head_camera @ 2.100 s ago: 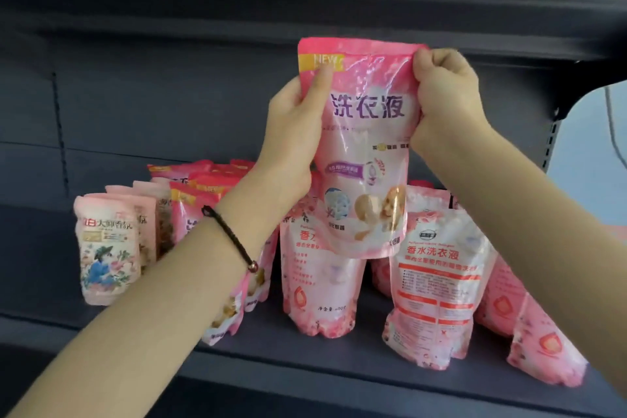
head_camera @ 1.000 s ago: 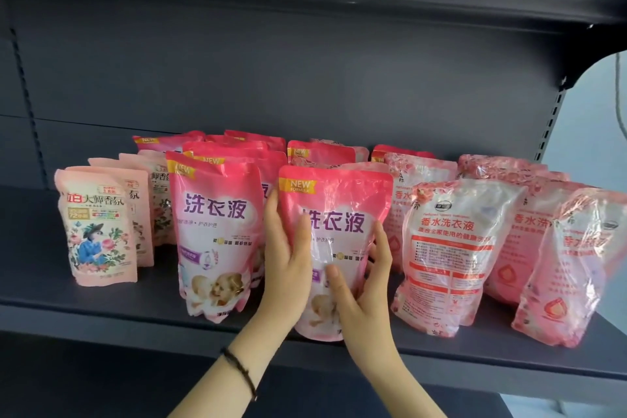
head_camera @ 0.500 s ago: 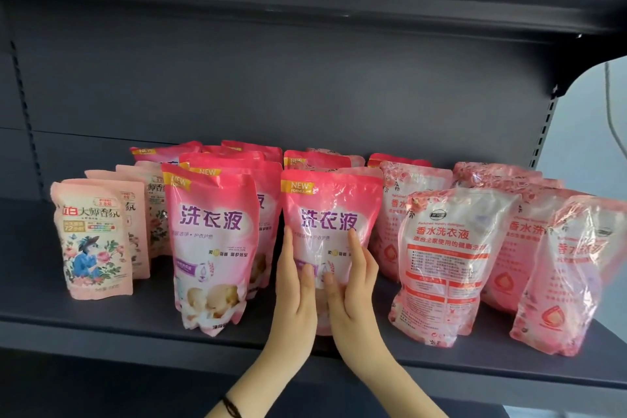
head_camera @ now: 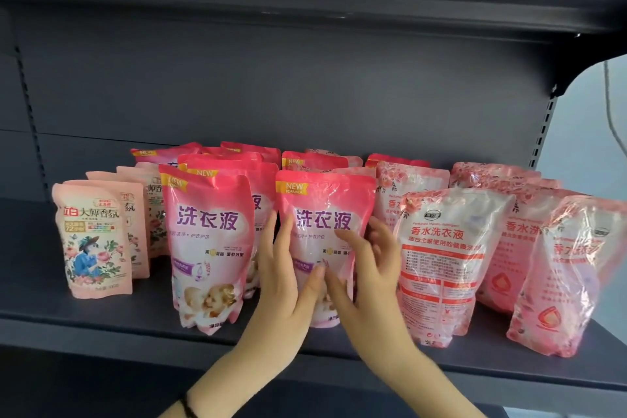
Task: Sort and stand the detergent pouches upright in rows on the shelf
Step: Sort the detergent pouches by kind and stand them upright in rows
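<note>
One glossy pink pouch (head_camera: pixel 325 210), upright on shelf (head_camera: pixel 101 319).
I see left hand (head_camera: pixel 281 285) and right hand (head_camera: pixel 368 278) pressing it, fingers straight.

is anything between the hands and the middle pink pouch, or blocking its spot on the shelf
Nothing visible. The left hand and right hand touch the middle pouch directly, and it already stands at the shelf front, between its twin pouch and the white pouch.

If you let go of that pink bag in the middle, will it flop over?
Maybe: the middle pouch looks soft and crinkly, and the left hand and right hand rest on its front. Its shiny film probably feels slippery.
</note>
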Motion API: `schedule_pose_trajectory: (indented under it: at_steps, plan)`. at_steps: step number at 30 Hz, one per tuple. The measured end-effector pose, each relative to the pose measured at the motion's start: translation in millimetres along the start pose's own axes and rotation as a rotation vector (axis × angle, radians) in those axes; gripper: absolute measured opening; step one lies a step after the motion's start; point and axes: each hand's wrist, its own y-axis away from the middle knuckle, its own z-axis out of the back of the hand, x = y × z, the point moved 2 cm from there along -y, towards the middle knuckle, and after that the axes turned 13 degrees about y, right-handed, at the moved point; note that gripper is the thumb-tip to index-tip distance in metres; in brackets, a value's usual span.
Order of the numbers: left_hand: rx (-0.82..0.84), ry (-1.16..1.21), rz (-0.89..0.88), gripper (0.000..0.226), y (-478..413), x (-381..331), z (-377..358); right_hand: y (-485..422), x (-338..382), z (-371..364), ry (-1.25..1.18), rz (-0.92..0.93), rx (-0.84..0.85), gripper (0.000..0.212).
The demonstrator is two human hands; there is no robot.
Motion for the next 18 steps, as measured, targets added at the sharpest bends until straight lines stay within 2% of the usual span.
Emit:
schedule_pose_trajectory:
  at_steps: [3,5,8,10,13,15,18]
  plan:
    - [0.178,-0.204,-0.137,0.057,-27.7,-35.6,16.0,-36.7,10.2,47.8,0.068,0.192,-0.083,0.031]
    - [0.269,-0.329,-0.247,0.045,-65.0,-60.6,29.4,-74.9,14.0,79.7,0.124,0.33,-0.029,0.016]
    - [0.415,-0.597,-0.306,0.034,-133.7,-88.4,46.7,-131.9,14.1,109.6,0.314,0.48,0.296,0.02]
    - [0.613,-0.83,-0.292,0.033,-172.2,-95.0,54.0,-162.4,6.4,117.6,0.524,0.559,0.498,0.029]
    - [0.836,-1.165,-0.302,0.033,-210.0,-88.7,59.7,-195.9,-10.0,119.3,0.773,0.621,0.63,0.032]
    - [0.878,-1.2,-0.3,0.033,-223.7,-79.4,60.6,-211.4,-20.2,115.3,0.844,0.642,0.668,0.034]
    - [0.927,-0.922,-0.099,0.027,-229.4,-61.0,62.5,-224.4,-28.4,102.6,0.819,0.625,0.748,0.033]
